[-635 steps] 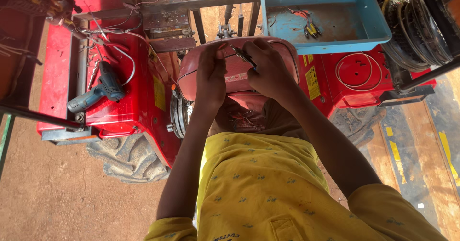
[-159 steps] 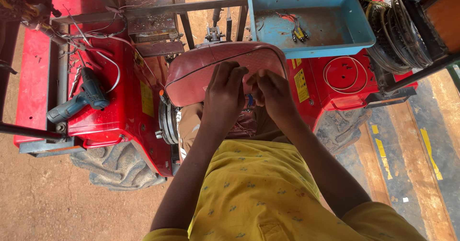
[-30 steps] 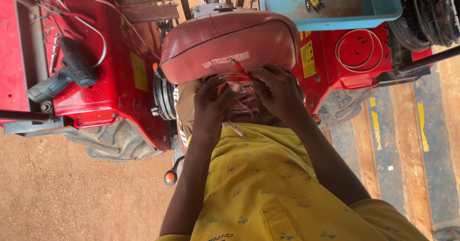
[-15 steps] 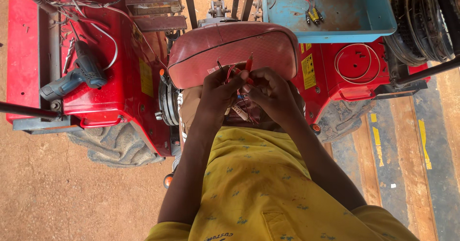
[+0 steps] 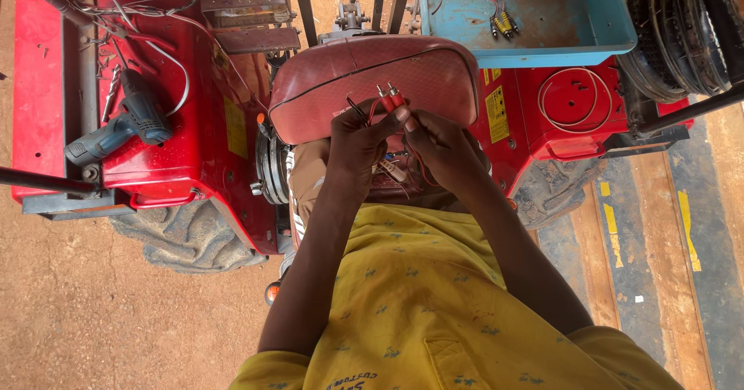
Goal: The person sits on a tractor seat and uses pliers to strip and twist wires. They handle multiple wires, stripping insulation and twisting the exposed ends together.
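My left hand (image 5: 358, 138) pinches a pair of red wire connectors (image 5: 390, 97) with metal tips, held up in front of a red padded seat (image 5: 372, 76). Thin red and dark wires (image 5: 364, 111) trail down from them. My right hand (image 5: 443, 144) sits just right of the connectors, its fingertips touching the wires below them. Both arms reach forward over my yellow shirt (image 5: 434, 305). What the wires join to lower down is hidden by my hands.
The seat belongs to a red tractor (image 5: 178, 134) with a muddy tyre (image 5: 186, 239). A blue cordless drill (image 5: 120, 127) lies on the left fender. A blue tray (image 5: 604, 26) behind the seat holds yellow-tipped connectors (image 5: 502, 24). White wire loops (image 5: 570, 103) rest on the right fender.
Since a second ago my hands have lifted the red connectors from below the seat edge up in front of the seat. Earlier my hands worked low at the seat's front.
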